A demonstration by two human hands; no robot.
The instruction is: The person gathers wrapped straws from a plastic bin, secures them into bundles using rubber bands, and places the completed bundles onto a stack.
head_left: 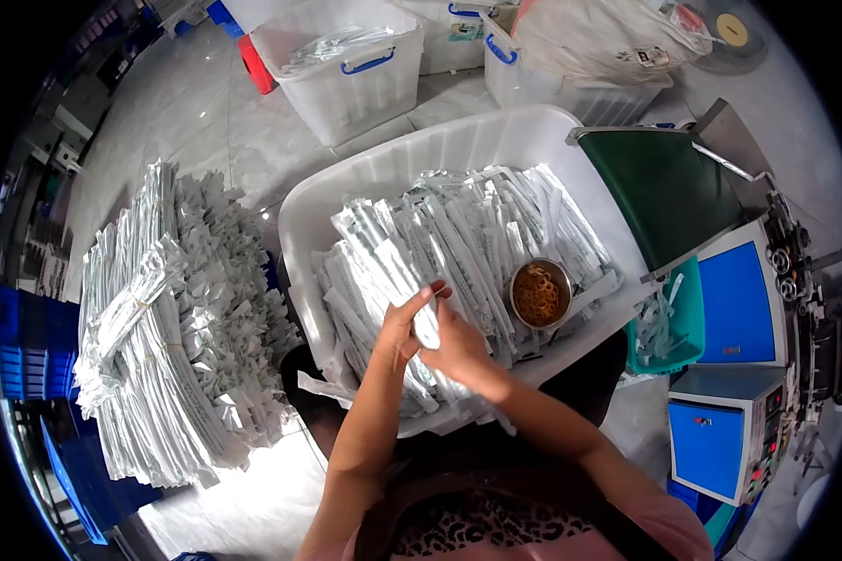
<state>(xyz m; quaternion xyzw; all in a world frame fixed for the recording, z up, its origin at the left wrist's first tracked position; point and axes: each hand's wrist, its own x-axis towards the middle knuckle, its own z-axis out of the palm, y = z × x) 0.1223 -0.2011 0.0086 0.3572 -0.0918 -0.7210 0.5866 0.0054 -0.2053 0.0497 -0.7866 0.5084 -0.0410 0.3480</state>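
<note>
Both hands close around a bundle of long white packets (376, 245), which tilts up and to the left over the bin. My left hand (405, 321) grips its lower left side, with the fingertips wrapped over the top. My right hand (457, 344) holds the lower end from the right, close against the left. Beneath them, many similar loose packets (482, 224) fill a large white plastic bin (323, 187). A round metal bowl of tan rubber bands (539, 293) rests on the packets to the right of my hands. The packets' contents cannot be made out.
A tall stack of banded packets (154, 365) stands on the left. A machine with a green conveyor belt (660, 192) meets the bin's right edge. Below the belt is a teal basket (690, 313) with packets. Clear plastic boxes (351, 98) stand behind.
</note>
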